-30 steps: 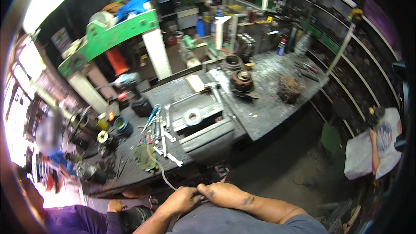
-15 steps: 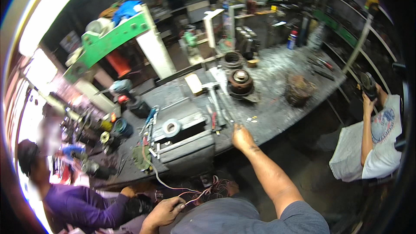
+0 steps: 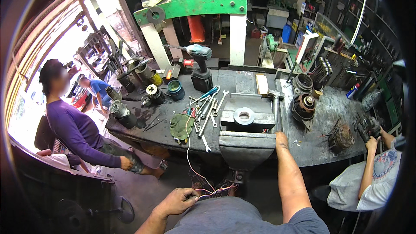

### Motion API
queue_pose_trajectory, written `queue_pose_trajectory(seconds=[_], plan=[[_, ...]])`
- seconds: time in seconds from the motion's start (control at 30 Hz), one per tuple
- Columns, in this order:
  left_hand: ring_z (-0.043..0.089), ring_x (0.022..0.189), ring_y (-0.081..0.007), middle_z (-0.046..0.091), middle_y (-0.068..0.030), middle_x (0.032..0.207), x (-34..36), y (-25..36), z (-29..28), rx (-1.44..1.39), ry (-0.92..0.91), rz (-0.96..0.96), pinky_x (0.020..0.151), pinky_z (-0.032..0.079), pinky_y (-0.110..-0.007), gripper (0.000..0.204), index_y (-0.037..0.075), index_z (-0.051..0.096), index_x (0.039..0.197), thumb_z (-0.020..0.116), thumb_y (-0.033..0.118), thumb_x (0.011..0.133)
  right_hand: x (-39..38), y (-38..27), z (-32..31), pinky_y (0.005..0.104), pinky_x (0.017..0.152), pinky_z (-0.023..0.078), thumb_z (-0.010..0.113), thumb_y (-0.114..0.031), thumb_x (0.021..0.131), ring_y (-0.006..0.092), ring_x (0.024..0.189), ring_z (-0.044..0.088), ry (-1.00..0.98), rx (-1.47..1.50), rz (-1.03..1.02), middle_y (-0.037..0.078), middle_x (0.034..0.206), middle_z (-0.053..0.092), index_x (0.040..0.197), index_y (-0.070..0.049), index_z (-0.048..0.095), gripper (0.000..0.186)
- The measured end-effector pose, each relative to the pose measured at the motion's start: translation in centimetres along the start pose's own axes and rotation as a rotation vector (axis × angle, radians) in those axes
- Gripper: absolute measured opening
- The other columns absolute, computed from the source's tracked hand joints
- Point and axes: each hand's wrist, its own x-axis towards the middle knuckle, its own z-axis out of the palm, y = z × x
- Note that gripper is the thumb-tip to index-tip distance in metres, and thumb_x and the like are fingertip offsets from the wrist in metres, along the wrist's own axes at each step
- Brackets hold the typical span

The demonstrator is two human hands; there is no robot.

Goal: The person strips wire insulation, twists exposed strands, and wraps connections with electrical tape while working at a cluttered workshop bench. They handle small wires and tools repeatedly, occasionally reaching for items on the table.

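Note:
My left hand (image 3: 177, 201) is low in front of my body, thumb and fingers pinched on thin pink and white wires (image 3: 207, 180). The wires run up to the bench and also into a tangle below the vise (image 3: 247, 145). My right hand (image 3: 281, 140) is closed beside the vise's right end. It is at the lower end of the handle of a hammer (image 3: 275, 94) lying on the bench; its fingers are partly hidden. A pale, thick ring (image 3: 244, 116) lies flat on top of the vise.
Wrenches (image 3: 208, 110), a green cloth (image 3: 181, 126) and a cordless drill (image 3: 200, 63) occupy the bench's left side. Motor parts (image 3: 303, 108) and a rusty coil (image 3: 341, 138) stand at right. A person in purple (image 3: 78, 123) is at left, another in grey (image 3: 368, 177) at right.
The view has swung toward the right and levelled. My right hand has come closer to the vise's right end. My left hand keeps its pinch on the wires. The person in purple appears more upright.

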Motion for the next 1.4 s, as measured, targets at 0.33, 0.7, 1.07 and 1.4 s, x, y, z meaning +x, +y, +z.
queue_pose_trajectory(seconds=[0.33,0.7,1.07,1.4], plan=[[0.075,0.087,-0.0249,0.079,-0.0154,0.097,1.2,-4.5,-6.1,-0.021,-0.117,0.114,0.083,0.058,-0.039,0.028,0.001,0.077,0.116,0.072,0.027,0.105,-5.0,3.4,0.4,0.0548,0.104,0.058,0.060,-0.023,0.098,0.0522,0.122,0.071,0.151,0.322,0.293,0.037,0.124,0.074,0.119,0.012,0.073,0.043],[0.068,0.090,-0.0145,0.075,-0.0052,0.097,5.0,-9.0,-7.2,-0.379,-0.280,0.021,0.085,0.056,-0.034,0.022,-0.002,0.070,0.117,0.061,0.018,0.115,-28.4,-1.4,-10.1,0.0300,0.057,0.056,0.052,-0.017,0.099,0.0163,0.066,0.067,0.500,1.599,0.122,0.008,0.093,0.071,0.128,0.001,0.061,0.036],[0.069,0.083,-0.0129,0.070,-0.0054,0.096,3.3,-5.0,-3.8,-0.240,-0.118,0.250,0.071,0.061,-0.032,0.027,0.000,0.072,0.125,0.064,0.024,0.114,-47.3,-15.1,-10.5,0.0449,0.081,0.059,0.076,-0.023,0.103,0.0361,0.091,0.077,-0.175,0.605,-0.359,0.020,0.094,0.077,0.103,0.000,0.077,0.023],[0.063,0.089,-0.0087,0.073,-0.0013,0.103,-1.1,-3.4,3.4,-0.146,0.060,0.413,0.081,0.053,-0.028,0.023,0.001,0.072,0.127,0.064,0.018,0.114,-48.2,-10.1,-9.9,0.0415,0.084,0.060,0.070,-0.027,0.109,0.0275,0.092,0.078,-0.417,0.683,-0.377,0.016,0.098,0.079,0.114,-0.002,0.080,0.027]])
